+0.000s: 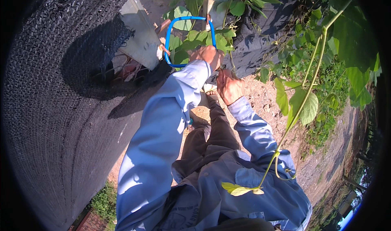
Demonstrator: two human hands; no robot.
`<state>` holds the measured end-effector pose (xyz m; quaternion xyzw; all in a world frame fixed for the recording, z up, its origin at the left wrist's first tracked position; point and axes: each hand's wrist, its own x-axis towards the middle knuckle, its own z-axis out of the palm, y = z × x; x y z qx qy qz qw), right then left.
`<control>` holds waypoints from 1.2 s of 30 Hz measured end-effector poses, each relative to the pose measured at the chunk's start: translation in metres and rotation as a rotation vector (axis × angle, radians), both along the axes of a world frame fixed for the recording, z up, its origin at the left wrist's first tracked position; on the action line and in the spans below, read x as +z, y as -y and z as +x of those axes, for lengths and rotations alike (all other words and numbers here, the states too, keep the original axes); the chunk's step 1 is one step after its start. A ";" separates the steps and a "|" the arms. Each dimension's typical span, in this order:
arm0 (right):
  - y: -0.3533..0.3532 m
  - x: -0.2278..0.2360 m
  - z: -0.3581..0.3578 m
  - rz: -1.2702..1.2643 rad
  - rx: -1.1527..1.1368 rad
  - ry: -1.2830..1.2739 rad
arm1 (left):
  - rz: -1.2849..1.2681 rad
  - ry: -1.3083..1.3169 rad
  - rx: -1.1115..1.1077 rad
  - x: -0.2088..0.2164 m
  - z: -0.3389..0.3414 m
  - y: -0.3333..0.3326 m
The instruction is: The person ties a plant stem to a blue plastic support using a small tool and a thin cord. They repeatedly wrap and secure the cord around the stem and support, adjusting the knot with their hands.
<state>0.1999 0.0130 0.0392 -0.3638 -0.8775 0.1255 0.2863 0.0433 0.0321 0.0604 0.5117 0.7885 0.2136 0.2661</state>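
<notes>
My left hand (pixel 208 56) reaches forward with its fingers bent over the rolled edge of black shade netting (pixel 254 41), next to green vine leaves. Just to its right and nearer to me, my right hand (pixel 230 86) is closed, thumb and fingers pinched at that edge. What either hand grips is too small or too covered to make out. A blue rounded loop of tubing (pixel 167 41) frames several leaves (pixel 196 38) beyond my left wrist. Reddish-brown stubs touch the loop at its left side and upper right.
A large wall of black shade netting (pixel 61 129) stands along my left. Pale slabs (pixel 140 31) rise beside the loop. A long vine stem (pixel 303 96) with broad leaves hangs close on my right, crossing over my right arm. Sandy ground (pixel 264 102) lies below.
</notes>
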 end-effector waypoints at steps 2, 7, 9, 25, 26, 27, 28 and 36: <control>-0.001 -0.002 0.001 0.031 0.013 -0.013 | -0.016 -0.003 -0.003 0.005 0.000 0.000; 0.005 -0.007 0.002 -0.056 -0.004 -0.051 | -0.040 -0.019 -0.023 -0.004 0.000 -0.002; 0.013 -0.009 0.003 -0.084 -0.043 -0.098 | -0.055 -0.027 -0.037 -0.012 -0.001 -0.004; 0.005 -0.018 0.018 -1.538 0.017 -0.874 | -0.242 0.039 -0.017 0.019 0.002 0.007; 0.004 -0.024 0.016 -1.503 0.023 -0.910 | -0.249 0.051 -0.027 0.020 0.002 0.007; 0.000 -0.030 0.014 -1.584 0.045 -0.989 | -0.255 0.063 -0.037 0.022 0.003 0.006; 0.002 -0.029 0.011 -1.704 0.131 -1.081 | -0.245 0.052 -0.023 0.017 0.001 0.007; 0.018 -0.041 0.007 -2.156 0.437 -1.510 | -0.198 0.030 -0.052 0.009 0.002 0.008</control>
